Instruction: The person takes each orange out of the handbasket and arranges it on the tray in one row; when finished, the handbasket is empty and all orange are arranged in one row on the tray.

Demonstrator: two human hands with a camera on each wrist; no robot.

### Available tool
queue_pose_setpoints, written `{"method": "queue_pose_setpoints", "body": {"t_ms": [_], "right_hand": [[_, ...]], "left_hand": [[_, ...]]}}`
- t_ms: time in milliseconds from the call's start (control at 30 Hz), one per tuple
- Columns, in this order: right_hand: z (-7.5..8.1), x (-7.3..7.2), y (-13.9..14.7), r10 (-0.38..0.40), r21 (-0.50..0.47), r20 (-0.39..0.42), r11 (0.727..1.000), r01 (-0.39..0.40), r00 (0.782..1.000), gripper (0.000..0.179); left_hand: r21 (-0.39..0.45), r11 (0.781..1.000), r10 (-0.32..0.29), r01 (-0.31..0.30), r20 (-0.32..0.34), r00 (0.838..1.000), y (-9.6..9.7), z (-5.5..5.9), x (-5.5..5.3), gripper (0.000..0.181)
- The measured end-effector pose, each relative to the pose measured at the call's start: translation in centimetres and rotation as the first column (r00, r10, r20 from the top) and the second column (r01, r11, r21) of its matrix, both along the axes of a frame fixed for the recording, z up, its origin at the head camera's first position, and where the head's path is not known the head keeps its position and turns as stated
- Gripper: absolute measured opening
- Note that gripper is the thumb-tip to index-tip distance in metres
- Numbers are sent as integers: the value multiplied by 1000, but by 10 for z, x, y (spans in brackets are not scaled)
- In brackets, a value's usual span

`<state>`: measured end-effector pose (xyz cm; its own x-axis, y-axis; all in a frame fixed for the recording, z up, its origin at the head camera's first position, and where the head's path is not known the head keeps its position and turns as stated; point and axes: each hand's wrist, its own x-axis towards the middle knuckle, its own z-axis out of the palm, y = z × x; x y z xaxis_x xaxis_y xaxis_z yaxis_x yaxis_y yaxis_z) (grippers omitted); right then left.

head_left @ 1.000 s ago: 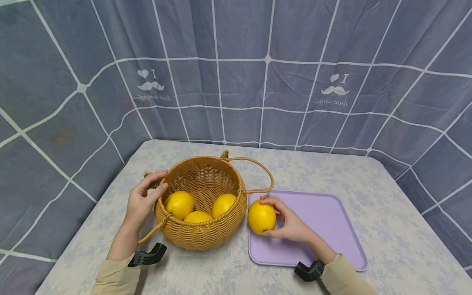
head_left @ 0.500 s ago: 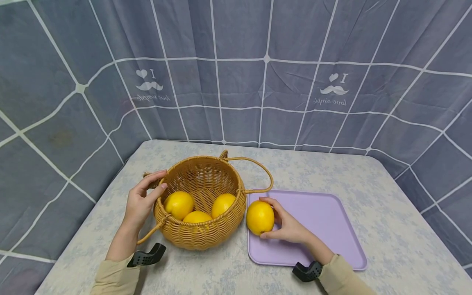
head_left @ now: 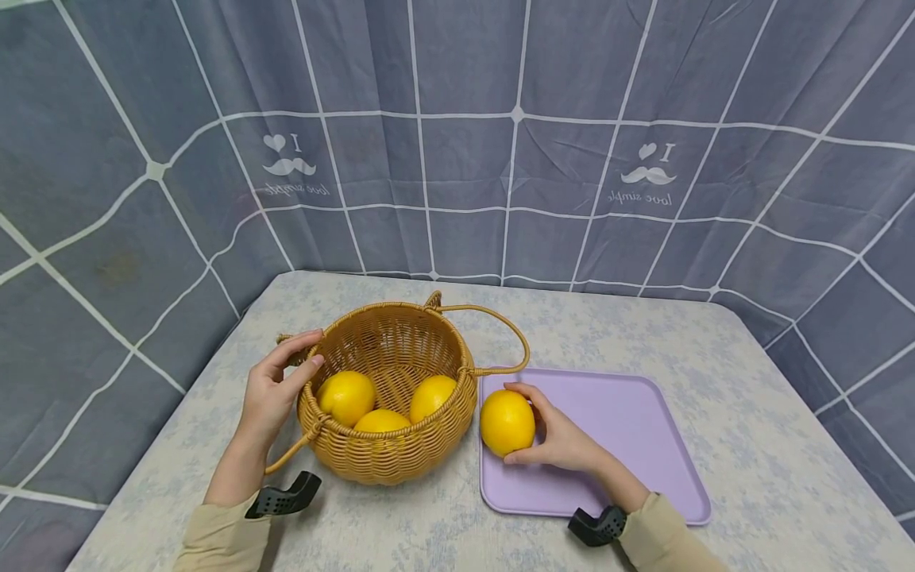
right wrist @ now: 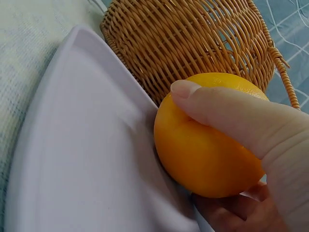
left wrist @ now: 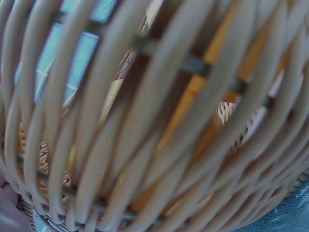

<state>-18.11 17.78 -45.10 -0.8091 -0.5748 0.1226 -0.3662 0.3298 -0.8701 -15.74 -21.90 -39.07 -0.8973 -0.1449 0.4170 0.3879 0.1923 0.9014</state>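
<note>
A wicker basket point(head_left: 389, 469) stands left of centre in the head view, tilted toward the camera. My left hand point(head_left: 275, 389) grips its left rim with thumb and fingers. Three round yellow fruits lie inside: one at the left point(head_left: 347, 398), one in front point(head_left: 382, 421) and one at the right point(head_left: 432, 396). My right hand point(head_left: 561, 437) holds another yellow fruit point(head_left: 507, 423) between thumb and fingers, over the left edge of the lilac tray point(head_left: 622, 445). The right wrist view shows the thumb across this fruit point(right wrist: 207, 150). Close basket weave point(left wrist: 159, 116) fills the left wrist view.
One looped handle point(head_left: 518, 342) of the basket reaches out over the tray's back left corner. Another handle point(head_left: 293, 454) hangs at the left front. A pale patterned cloth point(head_left: 400, 532) covers the table, and a grey-blue checked curtain point(head_left: 465, 159) encloses it behind and at the sides.
The fruit in my right hand has turned a little, so the dimple seen low on it earlier no longer shows. My left hand and the basket have stayed in place.
</note>
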Motion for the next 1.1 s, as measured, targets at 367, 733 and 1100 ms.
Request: {"method": "queue_pose_setpoints", "body": {"t_ms": [367,733,1100], "right_hand": [[10,6,-5,-25,49,-25,998,26,999,98],[13,3,3,44,180,-181,984,-11,983,104],[44,5,15,103,231,-261,972,-41,960,91]], "left_hand": [[-10,1000,6,-6,0,1000,0,1,0,31],[-9,1000,-1,1,-18,1000,1,1,0,31],[-18,1000,2,-2,-21,1000,1,1,1,31]]}}
